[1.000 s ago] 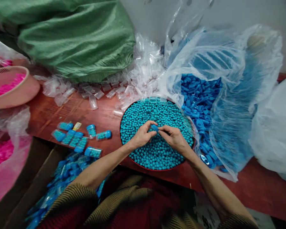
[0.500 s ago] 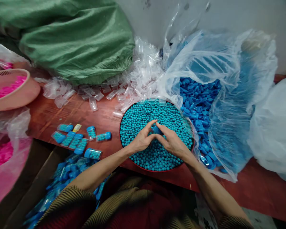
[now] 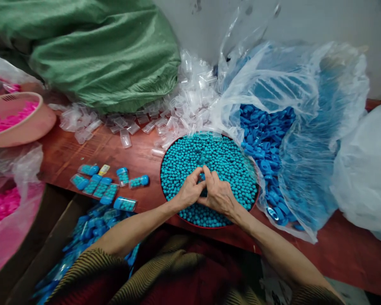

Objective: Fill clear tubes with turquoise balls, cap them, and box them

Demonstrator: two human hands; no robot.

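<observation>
My left hand (image 3: 189, 187) and my right hand (image 3: 220, 192) meet above a round red-rimmed tub (image 3: 161, 171) full of small turquoise balls (image 3: 238, 165). Fingers and thumbs of both are closed around a small plastic bottle, largely hidden by them. To the left, on the red-brown table, lie several clear bottles with blue caps, filled with turquoise balls, among them one bottle (image 3: 125, 204) near the edge. Behind the tub is a heap of clear bottles without caps (image 3: 178, 120). Right of the tub, blue caps (image 3: 266, 127) spill out of a clear plastic bag (image 3: 314, 140).
A green sack (image 3: 104, 59) bulges at the back left. At far left stand a pink basin (image 3: 34, 123) of pink pieces and a bag of pink pieces (image 3: 3, 207). Below the table edge lie many filled blue-capped bottles (image 3: 82, 237). A white bag (image 3: 365, 169) is at right.
My right hand has turned over the bottle, its fingers now bunched closer to my left. The blue part that showed between the fingertips is now covered.
</observation>
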